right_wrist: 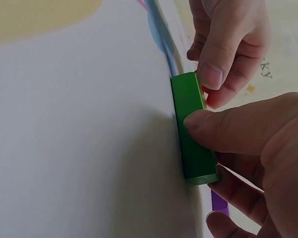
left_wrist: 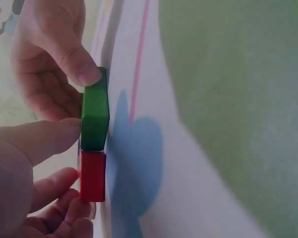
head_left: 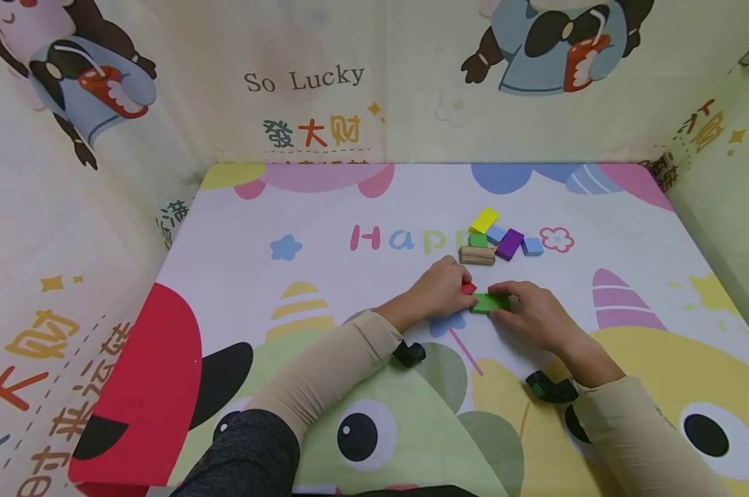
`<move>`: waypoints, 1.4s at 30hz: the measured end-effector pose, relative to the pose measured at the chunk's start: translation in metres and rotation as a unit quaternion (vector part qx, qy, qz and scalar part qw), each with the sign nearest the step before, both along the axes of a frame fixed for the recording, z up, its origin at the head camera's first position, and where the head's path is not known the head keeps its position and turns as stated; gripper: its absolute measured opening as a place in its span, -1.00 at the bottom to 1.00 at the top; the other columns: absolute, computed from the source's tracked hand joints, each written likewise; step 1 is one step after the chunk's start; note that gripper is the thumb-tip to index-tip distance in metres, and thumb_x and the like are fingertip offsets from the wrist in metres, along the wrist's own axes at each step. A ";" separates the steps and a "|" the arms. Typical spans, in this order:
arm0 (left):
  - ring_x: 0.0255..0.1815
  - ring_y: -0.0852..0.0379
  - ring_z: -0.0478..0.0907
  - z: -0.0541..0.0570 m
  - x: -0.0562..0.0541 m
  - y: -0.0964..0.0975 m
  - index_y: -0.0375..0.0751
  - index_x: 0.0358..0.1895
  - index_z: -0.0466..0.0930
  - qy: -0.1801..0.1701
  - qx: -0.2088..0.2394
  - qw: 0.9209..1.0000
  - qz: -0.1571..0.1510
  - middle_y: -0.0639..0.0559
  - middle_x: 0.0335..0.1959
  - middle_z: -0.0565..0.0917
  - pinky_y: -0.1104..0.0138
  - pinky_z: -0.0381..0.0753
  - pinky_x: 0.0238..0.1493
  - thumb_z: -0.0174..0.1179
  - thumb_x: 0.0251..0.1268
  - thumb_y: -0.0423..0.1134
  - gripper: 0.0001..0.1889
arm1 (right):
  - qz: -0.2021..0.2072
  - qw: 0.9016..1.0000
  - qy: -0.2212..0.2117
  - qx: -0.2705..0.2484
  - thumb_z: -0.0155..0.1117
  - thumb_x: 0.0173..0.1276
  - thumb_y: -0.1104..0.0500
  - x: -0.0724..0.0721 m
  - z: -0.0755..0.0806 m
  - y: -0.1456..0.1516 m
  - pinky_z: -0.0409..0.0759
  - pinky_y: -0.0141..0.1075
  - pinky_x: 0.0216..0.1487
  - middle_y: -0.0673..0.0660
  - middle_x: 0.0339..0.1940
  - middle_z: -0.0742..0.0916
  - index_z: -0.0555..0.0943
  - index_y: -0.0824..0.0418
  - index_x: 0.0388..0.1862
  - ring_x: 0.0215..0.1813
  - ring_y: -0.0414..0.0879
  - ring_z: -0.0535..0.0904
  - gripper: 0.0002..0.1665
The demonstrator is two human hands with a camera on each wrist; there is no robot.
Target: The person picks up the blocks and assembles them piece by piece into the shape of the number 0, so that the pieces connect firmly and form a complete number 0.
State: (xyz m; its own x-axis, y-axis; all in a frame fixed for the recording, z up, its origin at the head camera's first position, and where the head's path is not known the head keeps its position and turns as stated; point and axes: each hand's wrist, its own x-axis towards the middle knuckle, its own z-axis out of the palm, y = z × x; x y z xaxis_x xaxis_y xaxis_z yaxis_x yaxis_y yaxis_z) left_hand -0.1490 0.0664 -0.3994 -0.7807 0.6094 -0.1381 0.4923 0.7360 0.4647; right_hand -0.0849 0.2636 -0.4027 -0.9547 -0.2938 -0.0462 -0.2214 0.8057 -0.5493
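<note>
Identifiable only as a small, screened-off area in children's-play style; not assignable to home, classroom or studio from the visible evidence. Enclosed at the back and both sides by pale hanging sheets (head_left: 420,48), printed with cartoon figures (head_left: 110,83), Chinese characters (head_left: 312,132) and the words "So Lucky" (head_left: 304,79). Fitted below with a flat, nursery-style printed surface (head_left: 349,203), decorated with cartoon animal faces (head_left: 426,431), a blue star (head_left: 286,247) and coloured lettering (head_left: 402,239), and occupied by small coloured blocks (head_left: 509,244) of toy type.

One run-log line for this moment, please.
left hand: grips red block | right hand: pinches front green block | these two adjacent | beyond: yellow block, purple block, wooden block
</note>
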 end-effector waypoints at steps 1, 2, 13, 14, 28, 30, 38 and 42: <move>-0.16 0.21 0.40 0.000 0.001 0.000 -0.18 0.09 0.69 -0.001 -0.002 1.000 0.003 0.02 -0.11 0.54 0.52 0.37 -0.27 0.36 0.28 0.04 -0.56 | 0.000 1.000 0.000 0.000 0.40 0.29 0.29 0.000 0.000 0.000 0.37 0.23 0.23 0.34 0.10 0.67 0.60 0.39 0.18 0.18 0.31 0.51 -0.53; -0.15 0.21 0.40 0.000 0.001 0.000 -0.18 0.10 0.69 -0.002 -0.002 1.000 0.007 0.02 -0.10 0.54 0.52 0.37 -0.27 0.36 0.28 0.04 -0.55 | 0.000 1.000 -0.001 0.000 0.40 0.29 0.29 0.000 0.000 0.000 0.36 0.23 0.23 0.35 0.11 0.67 0.60 0.39 0.18 0.19 0.31 0.51 -0.53; -0.07 0.16 0.41 0.000 0.006 0.002 -0.14 0.13 0.69 0.023 -0.019 1.000 0.002 0.02 -0.04 0.58 0.46 0.39 -0.16 0.31 0.34 0.04 -0.57 | 0.000 1.000 0.002 0.001 0.39 0.30 0.29 0.002 -0.001 0.000 0.37 0.24 0.22 0.35 0.10 0.67 0.60 0.40 0.18 0.18 0.32 0.51 -0.53; -0.06 0.15 0.41 0.000 0.006 0.002 -0.12 0.12 0.70 0.028 -0.021 0.999 -0.001 0.03 -0.04 0.59 0.45 0.38 -0.15 0.31 0.34 0.04 -0.59 | 0.000 1.000 0.003 0.001 0.39 0.30 0.29 0.001 -0.001 0.000 0.37 0.24 0.22 0.35 0.11 0.67 0.60 0.40 0.18 0.19 0.32 0.51 -0.53; -0.03 0.10 0.44 -0.001 0.011 0.003 -0.09 0.11 0.71 0.053 -0.007 0.999 -0.002 0.04 0.00 0.62 0.40 0.41 -0.07 0.29 0.37 0.01 -0.63 | -0.009 1.000 0.002 0.003 0.40 0.30 0.26 0.003 0.000 0.002 0.38 0.23 0.23 0.37 0.14 0.65 0.57 0.41 0.20 0.21 0.32 0.50 -0.49; -0.04 0.10 0.44 -0.001 0.011 0.003 -0.08 0.12 0.71 0.053 -0.008 0.999 -0.002 0.04 0.00 0.62 0.39 0.41 -0.08 0.29 0.37 0.01 -0.63 | -0.013 1.000 0.003 0.004 0.41 0.30 0.24 0.004 0.000 0.003 0.41 0.23 0.19 0.36 0.13 0.66 0.57 0.40 0.21 0.18 0.30 0.53 -0.47; -0.03 0.10 0.44 -0.002 0.012 0.003 -0.08 0.13 0.70 0.051 -0.013 0.999 0.001 0.04 0.03 0.60 0.40 0.41 -0.08 0.28 0.37 0.02 -0.62 | -0.038 0.999 0.019 -0.001 0.43 0.33 0.10 0.003 0.003 0.015 0.48 0.22 0.08 0.34 0.02 0.70 0.60 0.32 0.19 0.04 0.29 0.57 -0.48; -0.02 0.10 0.44 -0.003 0.012 0.002 -0.08 0.14 0.70 0.046 -0.008 0.999 0.000 0.03 0.04 0.59 0.40 0.42 -0.08 0.27 0.38 0.02 -0.62 | -0.050 0.998 0.035 -0.008 0.38 0.37 0.12 -0.001 0.005 0.023 0.47 0.24 0.06 0.38 0.01 0.69 0.58 0.32 0.22 0.04 0.34 0.55 -0.50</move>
